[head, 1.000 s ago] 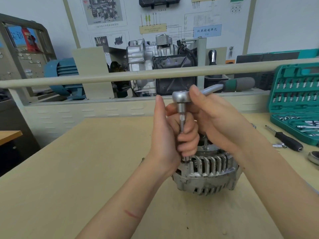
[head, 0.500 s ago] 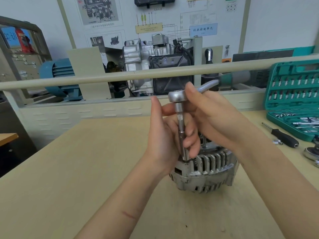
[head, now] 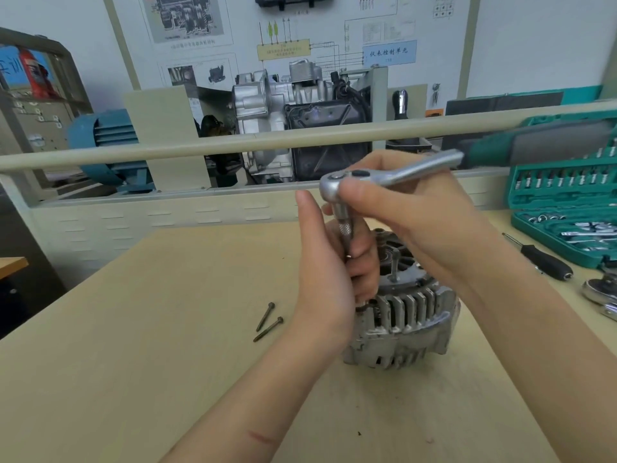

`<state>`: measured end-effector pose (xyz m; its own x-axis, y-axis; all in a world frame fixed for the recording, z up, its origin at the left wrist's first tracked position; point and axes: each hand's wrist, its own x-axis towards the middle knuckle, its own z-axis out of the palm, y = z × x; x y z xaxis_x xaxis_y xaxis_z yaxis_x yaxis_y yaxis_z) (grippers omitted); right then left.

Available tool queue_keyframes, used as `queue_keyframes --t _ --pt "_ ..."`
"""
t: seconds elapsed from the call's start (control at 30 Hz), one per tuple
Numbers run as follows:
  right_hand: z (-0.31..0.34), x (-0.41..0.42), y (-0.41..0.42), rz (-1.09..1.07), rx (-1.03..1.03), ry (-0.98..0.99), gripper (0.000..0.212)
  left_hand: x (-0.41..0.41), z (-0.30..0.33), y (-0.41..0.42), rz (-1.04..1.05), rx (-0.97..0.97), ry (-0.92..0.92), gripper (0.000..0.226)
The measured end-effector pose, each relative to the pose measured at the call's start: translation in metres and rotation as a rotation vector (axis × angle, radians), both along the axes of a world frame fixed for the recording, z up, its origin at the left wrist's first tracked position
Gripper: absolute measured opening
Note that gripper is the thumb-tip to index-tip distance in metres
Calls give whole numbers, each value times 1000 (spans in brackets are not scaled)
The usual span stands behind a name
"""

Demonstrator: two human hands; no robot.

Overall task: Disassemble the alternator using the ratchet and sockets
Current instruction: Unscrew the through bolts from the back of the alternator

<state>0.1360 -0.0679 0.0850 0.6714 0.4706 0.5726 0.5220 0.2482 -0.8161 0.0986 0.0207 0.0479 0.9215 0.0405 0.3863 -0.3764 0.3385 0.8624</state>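
Workbench (head: 133, 362): alternator (head: 407, 329), two loose bolts (head: 267, 320).
Left hand (head: 329, 282) grips the extension bar (head: 345, 233); right hand (head: 410, 208) pinches the ratchet (head: 394, 173) head.

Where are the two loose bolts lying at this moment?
The two loose bolts lie on the wooden table, just left of the alternator and the left hand, near the middle of the head view.
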Motion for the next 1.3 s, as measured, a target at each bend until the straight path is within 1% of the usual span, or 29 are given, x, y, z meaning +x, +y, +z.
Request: queue_keyframes --t 0.07,0.1,0.13,0.2,0.27,0.3,0.4,0.47,0.53,0.6,0.7,0.77,0.87,0.9,0.97,1.0,1.07,1.1,1.13,1.17,1.2,1.23,1.3 --pt "0 2 1 159 39 181 39 3 1 7 -101 -2 9 60" --pt "-1 4 2 203 55 263 38 4 2 11 -148 3 13 62" --pt "-2 4 2 222 61 320 36 5 3 13 -183 11 17 64" --pt "-2 5 3 234 67 367 34 7 4 15 -204 21 26 64" --pt "-1 3 4 227 53 346 37 6 4 14 -141 28 25 60" --pt "0 2 5 184 41 299 39 5 4 12 -89 39 15 58" --pt "-4 -3 6 -111 13 39 39 2 3 8 13 55 3 54" --pt "-5 -8 6 -221 30 -63 32 1 3 9 61 58 7 53" --pt "-4 -10 5 -210 42 -50 32 1 3 11 78 52 2 53" --pt "-3 -7 6 -153 3 45 40 2 4 11 78 52 0 52" --pt "-1 -5 8 -147 -163 142 55 3 3 11 100 54 4 52" --pt "1 -7 8 -242 -295 52 64 4 1 9 117 49 -4 52" --pt "5 -12 1 -571 -451 -257 77 3 -3 6 132 15 -11 52" --pt "6 -14 -1 -679 -484 -342 78 2 -3 5 133 3 -12 52" --pt "8 -17 -5 -815 -446 -471 67 1 -3 3 122 -16 -13 51" --pt "9 -18 -6 -842 -391 -532 60 0 -3 2 112 -22 -14 51" --pt "11 -22 -8 -821 -321 -663 43 -1 -3 -1 101 -11 -21 51" --pt "13 -25 -8 -785 -337 -714 31 -2 -3 -3 95 2 -29 53" --pt "15 -28 -10 -748 -380 -734 28 -2 -4 -4 87 22 -39 58" --pt "16 -30 -11 -729 -441 -726 36 -2 -6 -6 78 50 -52 65" --pt "18 -31 -14 -726 -502 -709 45 -2 -7 -7 72 87 -67 66" --pt "20 -32 -16 -742 -551 -702 48 -1 -8 -7 64 121 -75 62" --pt "23 -31 -22 -706 -589 -697 42 1 -8 -1 2 206 -68 55"
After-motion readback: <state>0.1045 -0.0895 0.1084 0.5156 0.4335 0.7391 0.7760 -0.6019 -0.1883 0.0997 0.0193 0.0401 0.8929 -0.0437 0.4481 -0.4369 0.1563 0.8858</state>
